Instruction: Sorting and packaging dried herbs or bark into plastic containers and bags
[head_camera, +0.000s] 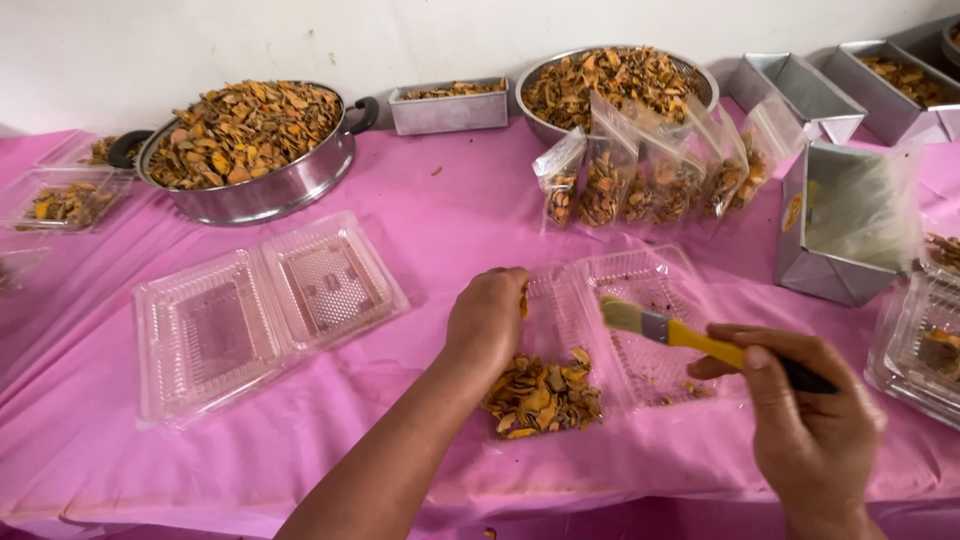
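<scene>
Currently right hand (815, 425) is clenched on a yellow-handled brush (690, 340), long axis running left and slightly far, bristles over the lid half of the open clamshell (640, 330). Left hand (487, 322) is nearer the dried slices (542, 395), pinching the tray's far edge. Free counter (450, 220) lies left; filled bags (650, 170) crowd the far side.

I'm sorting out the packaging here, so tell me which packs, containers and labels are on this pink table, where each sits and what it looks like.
Open clear plastic clamshell box: centre, between the hands, orange dried slices in its near half.
Empty clear plastic clamshell box: left, open flat.
Row of clear pouches: behind, standing, part-filled with slices.
Silver foil-lined carton: right, tipped on its side, with a small round yellow-orange label.
</scene>
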